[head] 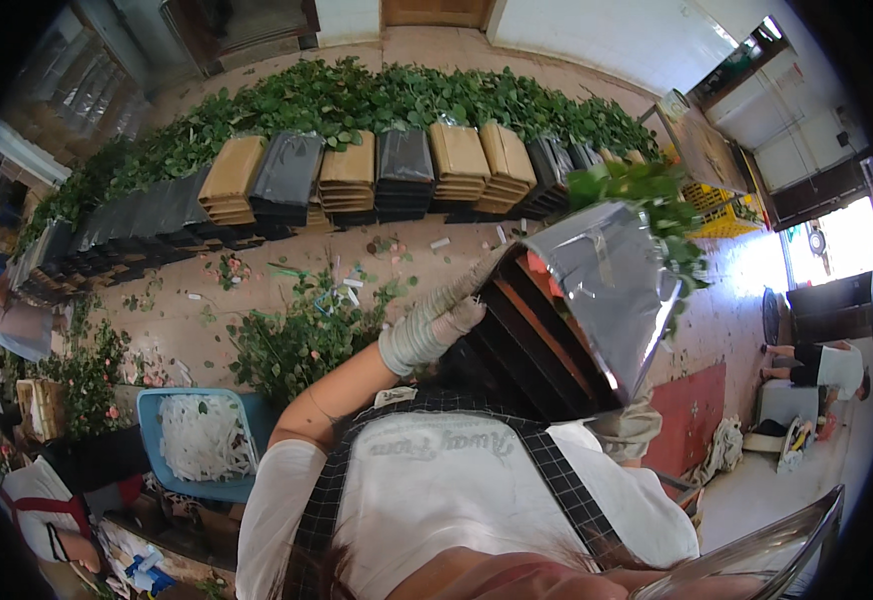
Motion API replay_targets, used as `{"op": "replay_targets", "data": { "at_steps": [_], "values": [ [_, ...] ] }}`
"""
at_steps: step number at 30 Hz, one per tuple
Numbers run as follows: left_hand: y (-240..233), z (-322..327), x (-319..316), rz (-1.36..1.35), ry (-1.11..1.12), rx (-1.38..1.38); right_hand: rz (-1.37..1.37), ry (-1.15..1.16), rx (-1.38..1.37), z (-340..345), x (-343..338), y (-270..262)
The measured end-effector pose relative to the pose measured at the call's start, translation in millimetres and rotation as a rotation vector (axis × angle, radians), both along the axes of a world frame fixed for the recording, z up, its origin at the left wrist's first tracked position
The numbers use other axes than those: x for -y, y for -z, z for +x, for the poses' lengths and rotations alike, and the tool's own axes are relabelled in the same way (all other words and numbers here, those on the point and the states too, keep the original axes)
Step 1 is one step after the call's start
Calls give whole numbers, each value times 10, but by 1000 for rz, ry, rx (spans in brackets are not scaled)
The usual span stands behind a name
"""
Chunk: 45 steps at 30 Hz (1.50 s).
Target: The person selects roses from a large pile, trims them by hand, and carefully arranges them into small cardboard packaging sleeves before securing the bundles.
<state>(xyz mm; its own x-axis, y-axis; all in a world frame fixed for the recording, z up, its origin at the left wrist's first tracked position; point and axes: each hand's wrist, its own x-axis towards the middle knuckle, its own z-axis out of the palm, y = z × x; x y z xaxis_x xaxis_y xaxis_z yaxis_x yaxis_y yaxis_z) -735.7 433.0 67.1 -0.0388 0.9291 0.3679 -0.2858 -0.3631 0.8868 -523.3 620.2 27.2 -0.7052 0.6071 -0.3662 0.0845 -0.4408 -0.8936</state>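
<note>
A stack of wrapped flower bundles (556, 315), with grey plastic over dark and brown cardboard layers, is tilted in front of my chest. Leaves stick out at its upper right, and a little pink-red bloom shows inside the top wrap. My left hand (451, 307), in a grey-white knit glove, presses along the stack's left side. At the lower right edge is my right hand (628, 429), also gloved; its fingers are hidden behind the stack.
Beyond lies a long curved row of brown and grey wrapped bundles (406, 172) with leafy stems (331, 97). Loose rose stems (309, 337) litter the floor. A blue tub (253, 420) of white pieces stands left; yellow crates (721, 214) stand right. Other people are at both sides.
</note>
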Motion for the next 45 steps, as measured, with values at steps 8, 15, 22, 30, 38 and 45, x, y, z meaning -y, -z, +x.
{"op": "replay_targets", "data": {
  "at_steps": [8, 15, 22, 30, 38, 45],
  "values": [
    [1029, -563, -561, -448, -122, 506, 1, -48, -78, -1267, -1693, 145],
    [2057, -1571, -1060, -450, -626, 327, -204, -220, -89, -3317, -2740, 1080],
    [3024, -2594, -1482, -687, -1053, 907, 157, -44, 129, -4673, -2743, 2713],
    [3370, -2586, -1157, -828, -1291, 982, 272, -208, 130, -4725, -1361, 2383],
    [3242, -1531, -430, -899, -1132, 880, 189, -291, 118, -4386, -1524, 2423],
    [3108, 1169, 1225, -1739, -1301, 201, 572, -589, 149, -3227, -781, 2850]
  ]
}}
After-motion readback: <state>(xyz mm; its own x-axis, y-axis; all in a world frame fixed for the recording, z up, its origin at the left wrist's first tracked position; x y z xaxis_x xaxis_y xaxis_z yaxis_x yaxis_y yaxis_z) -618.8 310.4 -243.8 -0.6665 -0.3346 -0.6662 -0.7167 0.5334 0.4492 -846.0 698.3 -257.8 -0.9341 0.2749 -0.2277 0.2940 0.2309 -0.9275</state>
